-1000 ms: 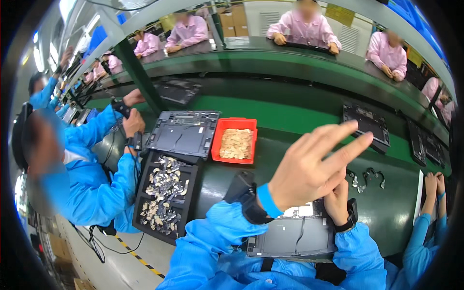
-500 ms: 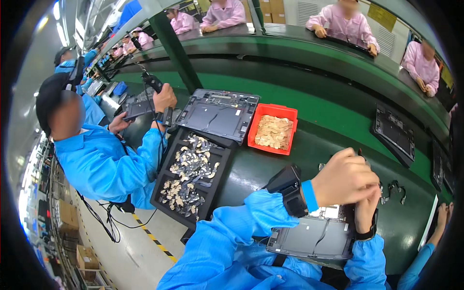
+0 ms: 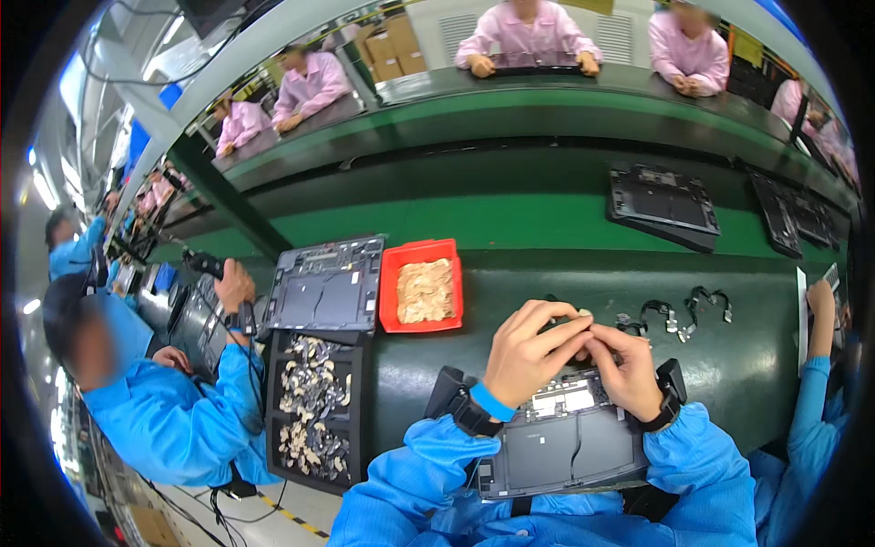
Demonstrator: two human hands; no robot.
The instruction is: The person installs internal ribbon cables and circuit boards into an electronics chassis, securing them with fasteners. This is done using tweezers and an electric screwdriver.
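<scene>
My left hand (image 3: pixel 530 354) and my right hand (image 3: pixel 629 372) meet at the fingertips above an opened laptop base (image 3: pixel 538 448). Both are closed in a pinch, thumbs and forefingers pressed together. Whatever lies between them is too small to make out; a pale spot shows at the left fingertips. The dark laptop base lies close to my body, with a silvery-white circuit area along its far side and a black cable down its middle. Fingers partly cover its far edge. Beyond my right hand, several loose black cables with metal connectors (image 3: pixel 682 314) rest on the green bench.
Left of me stand a red bin (image 3: pixel 389 301) of tan pieces, another opened laptop base (image 3: pixel 324 294), and a black tray (image 3: pixel 357 410) of small parts. A co-worker (image 3: pixel 155 401) holds a dark tool there. More laptop bases (image 3: pixel 663 205) lie at the far right.
My view has swung right, so the scene sits further left. My left hand has come back from over my right hand; their fingertips now meet side by side.
</scene>
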